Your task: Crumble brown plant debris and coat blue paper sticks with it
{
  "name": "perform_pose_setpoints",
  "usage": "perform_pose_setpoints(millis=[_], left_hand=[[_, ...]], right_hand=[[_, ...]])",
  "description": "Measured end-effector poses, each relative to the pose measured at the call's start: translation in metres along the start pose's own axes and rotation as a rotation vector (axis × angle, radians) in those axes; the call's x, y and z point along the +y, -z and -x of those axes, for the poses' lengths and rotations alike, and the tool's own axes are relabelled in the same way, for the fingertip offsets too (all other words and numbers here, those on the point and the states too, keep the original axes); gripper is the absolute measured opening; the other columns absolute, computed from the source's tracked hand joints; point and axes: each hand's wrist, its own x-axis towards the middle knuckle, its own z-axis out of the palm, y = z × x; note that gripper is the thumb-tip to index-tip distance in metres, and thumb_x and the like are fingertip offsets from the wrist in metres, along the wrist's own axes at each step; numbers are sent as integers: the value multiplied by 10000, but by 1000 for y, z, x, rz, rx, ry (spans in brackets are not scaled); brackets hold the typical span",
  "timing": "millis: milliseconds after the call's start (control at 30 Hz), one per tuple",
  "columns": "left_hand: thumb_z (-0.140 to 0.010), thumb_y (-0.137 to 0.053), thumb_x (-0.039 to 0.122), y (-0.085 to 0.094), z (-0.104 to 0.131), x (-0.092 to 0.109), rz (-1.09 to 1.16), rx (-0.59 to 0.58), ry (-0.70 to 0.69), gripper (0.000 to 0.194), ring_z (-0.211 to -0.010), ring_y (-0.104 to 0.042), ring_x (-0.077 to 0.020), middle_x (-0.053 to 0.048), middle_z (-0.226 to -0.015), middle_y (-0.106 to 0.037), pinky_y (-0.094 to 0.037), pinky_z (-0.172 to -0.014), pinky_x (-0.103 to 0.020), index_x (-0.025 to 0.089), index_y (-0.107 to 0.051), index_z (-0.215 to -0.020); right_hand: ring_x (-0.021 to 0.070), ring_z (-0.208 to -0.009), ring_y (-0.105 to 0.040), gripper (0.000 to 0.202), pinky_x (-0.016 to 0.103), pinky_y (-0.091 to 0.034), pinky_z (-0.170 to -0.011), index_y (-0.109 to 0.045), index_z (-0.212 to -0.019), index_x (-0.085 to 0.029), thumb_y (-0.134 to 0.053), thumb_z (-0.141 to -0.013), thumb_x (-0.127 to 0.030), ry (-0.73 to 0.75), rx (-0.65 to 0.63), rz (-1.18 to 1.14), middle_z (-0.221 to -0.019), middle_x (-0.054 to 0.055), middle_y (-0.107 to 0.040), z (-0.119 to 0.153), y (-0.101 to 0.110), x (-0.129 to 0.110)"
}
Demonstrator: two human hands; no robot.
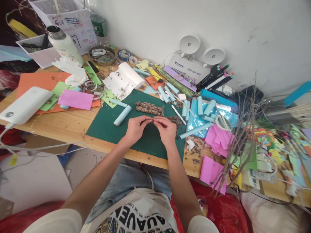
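Over the dark green mat (155, 142), my left hand (138, 127) and my right hand (166, 129) meet fingertip to fingertip. Both pinch at a tiny dark bit between them, too small to name. Just beyond the fingers lie brown, crumb-coated rolls (149, 108) side by side. A similar brown, crumbly piece (175, 121) shows past my right hand, partly hidden by it. Left of my left hand, a light blue paper tube (122, 115) rests on the mat, touching a thinner blue one.
Several blue paper tubes (205, 130), a white stick (178, 115) and pink paper (218, 139) lie to the right, beside upright dry twigs (243, 145). An open bottle (64, 45) and a white power bank (25, 105) stand left. A white twin-lamp unit (189, 64) is at the wall.
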Motion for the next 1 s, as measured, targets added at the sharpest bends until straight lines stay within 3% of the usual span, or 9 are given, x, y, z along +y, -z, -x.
perform_pose_setpoints(millis=[67,167,367,533,667,767,867,1000], left_hand=[[-855,-638,337,-1,-1,-1,44,-4,20,215,-815,-688,-193,-46,-941,-764,-545,-770,-303,195,-753,-969],[-837,-651,303,-1,-2,-2,60,-12,46,207,-810,-695,-198,-50,-945,-766,-554,-749,-303,188,-756,-973],[-908,-556,260,2,-1,3,-140,-44,-58,178,-727,-641,-152,-23,-821,-724,-493,-708,-262,181,-716,-895],[-934,-514,258,8,-4,4,-266,-22,-112,189,-775,-643,-167,-44,-856,-716,-488,-744,-273,170,-677,-898],[-933,-495,225,15,-4,-4,-304,-86,-211,184,-859,-659,-184,-60,-923,-722,-494,-793,-289,179,-673,-932],[-903,-511,178,17,-1,-6,-295,-135,-200,154,-842,-671,-178,-45,-922,-725,-500,-777,-282,193,-656,-951],[-876,-541,162,16,0,-3,-267,-174,-165,127,-813,-685,-167,-25,-896,-718,-504,-740,-263,200,-617,-972],[-892,-541,168,18,-3,-1,-279,-140,-154,128,-814,-695,-164,-15,-876,-713,-504,-720,-249,200,-593,-1004]], right_hand=[[188,-918,-696,116,314,-584,-807,-780,-861,-228,-697,-780,-239,43,-28,21,-992,51,-736,1,0,-2],[176,-839,-700,109,298,-575,-778,-778,-862,-219,-701,-784,-224,52,7,14,-897,39,-746,3,-3,-4],[174,-763,-680,101,288,-554,-721,-749,-831,-200,-671,-817,-263,43,34,60,-825,32,-733,7,-8,-2],[179,-794,-675,160,291,-541,-728,-747,-876,-202,-612,-863,-286,61,50,155,-870,46,-733,5,-1,0],[168,-853,-677,210,287,-537,-765,-769,-924,-231,-562,-887,-226,124,-77,189,-931,44,-725,4,2,0],[166,-879,-684,222,286,-554,-776,-762,-1010,-254,-587,-876,-229,110,-153,160,-1013,43,-727,5,-2,-2],[174,-834,-690,170,296,-565,-765,-767,-944,-238,-625,-851,-244,94,-119,166,-946,42,-738,6,-6,-3],[171,-731,-680,140,288,-559,-684,-761,-831,-213,-622,-838,-224,71,-34,179,-829,37,-738,6,-3,-4]])
